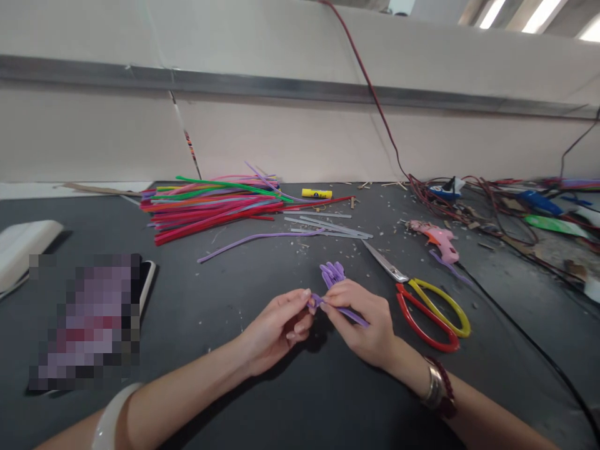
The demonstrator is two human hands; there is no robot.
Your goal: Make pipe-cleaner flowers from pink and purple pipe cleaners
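Note:
Both hands meet over the dark table. My left hand (pixel 281 322) pinches one end of a purple pipe cleaner (pixel 317 301), bent into a small curl between the fingertips. Thumb and fingers of my right hand (pixel 365 315) close on the same piece from the other side. A straight purple tail (pixel 354 317) sticks out below the right fingers. Several purple loops (pixel 332 274) rise above the right hand; whether they join the pinched piece is hidden by the fingers. To the right of that hand lie scissors (pixel 412 287) with one red and one yellow handle.
Behind the hands lie a bundle of coloured pipe cleaners (pixel 215 209), a loose purple one (pixel 244 239), translucent glue sticks (pixel 328 225) and a yellow tube (pixel 317 194). A pink glue gun (pixel 434 237) with a black cord sits right, near tangled wires (pixel 422 194). A phone (pixel 89 325) lies left.

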